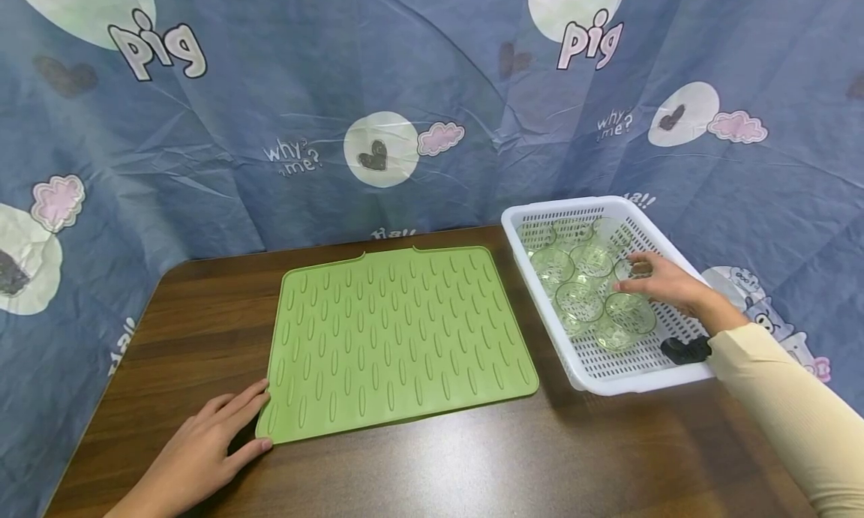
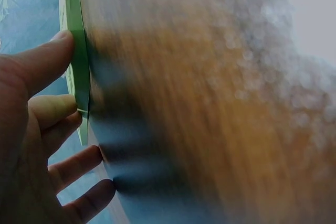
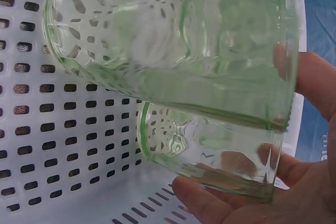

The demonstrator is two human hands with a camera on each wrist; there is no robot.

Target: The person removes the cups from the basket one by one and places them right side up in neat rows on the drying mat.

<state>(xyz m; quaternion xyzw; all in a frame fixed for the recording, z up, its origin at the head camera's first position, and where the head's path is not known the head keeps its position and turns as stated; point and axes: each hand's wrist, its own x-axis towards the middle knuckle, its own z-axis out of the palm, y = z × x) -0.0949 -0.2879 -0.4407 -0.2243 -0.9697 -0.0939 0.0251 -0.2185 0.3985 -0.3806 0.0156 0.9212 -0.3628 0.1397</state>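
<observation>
In the head view my left hand rests at the near left corner of a green ribbed mat, thumb and fingertips touching its edge. The left wrist view shows the thumb and fingers of that hand along the mat's thin green edge. My right hand is inside a white perforated basket, at the right side of several clear green glasses. Up close, the fingers of my right hand curve round the smaller-looking glass, behind a nearer glass.
A black object lies at the basket's near right corner, beside my right sleeve. The brown wooden table runs in front of the mat and basket. A blue printed cloth hangs behind the table.
</observation>
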